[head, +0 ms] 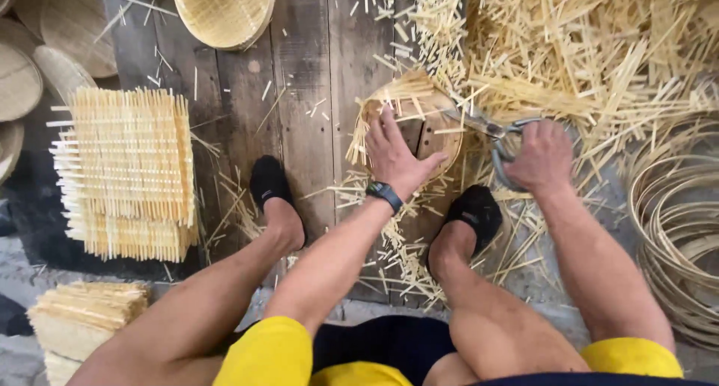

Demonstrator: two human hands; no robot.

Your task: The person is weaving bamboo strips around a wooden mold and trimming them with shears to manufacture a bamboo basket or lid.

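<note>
In the head view, a half-woven bamboo basket [410,124] is seen on the wooden plank floor [299,94], between the person's 2 feet in black socks. The left hand [395,155] is laid flat on the basket, fingers spread and pressed down on its near side; a dark watch [384,194] is worn on that wrist. The right hand [541,158] is closed around the handles of a pair of metal shears [490,131], just right of the basket. The blades are pointed left and are set against the strip ends that stick out at the basket's right rim; whether the blades are open cannot be told.

A thick heap of cut bamboo strips [584,49] is spread over the far right, and loose offcuts are scattered near the feet. Coiled bamboo hoops [674,221] are piled at the right edge. A stack of square woven mats [127,169] is placed at the left, with a lower stack [82,318] nearer. A finished round basket [223,11] is seen at the far edge, and flat round trays [45,49] are stacked at the far left.
</note>
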